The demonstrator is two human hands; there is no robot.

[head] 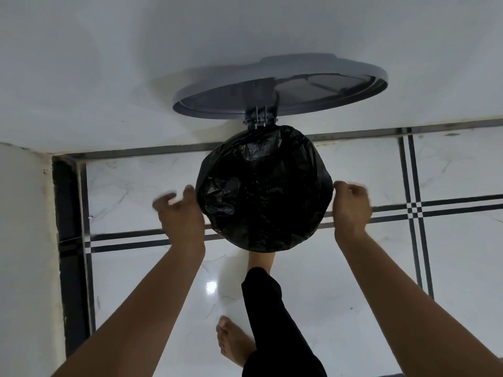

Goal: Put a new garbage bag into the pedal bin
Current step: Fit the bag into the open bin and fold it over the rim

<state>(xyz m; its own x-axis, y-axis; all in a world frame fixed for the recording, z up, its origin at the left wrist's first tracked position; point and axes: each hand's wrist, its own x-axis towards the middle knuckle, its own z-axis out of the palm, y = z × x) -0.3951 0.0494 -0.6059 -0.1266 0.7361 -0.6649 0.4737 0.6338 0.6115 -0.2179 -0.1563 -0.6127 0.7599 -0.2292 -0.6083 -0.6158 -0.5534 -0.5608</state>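
Note:
A black garbage bag (262,186) lines the round pedal bin seen from above, its edge folded over the rim so the bin's body is hidden. The grey lid (212,77) stands open against the white wall, hinged at the back (260,121). My left hand (179,210) is at the bag's left edge, fingers spread and blurred, thumb touching the plastic. At the right edge, my right hand (351,205) has its fingers curled and the tips pinch the bag's fold. A bare foot (261,261) reaches under the front of the bin.
White marble floor tiles (313,295) with black stripe borders surround the bin. A white wall (136,50) rises behind it and a wall corner (24,240) stands at the left. My other bare foot (231,341) stands on the floor below a black trouser leg (266,308).

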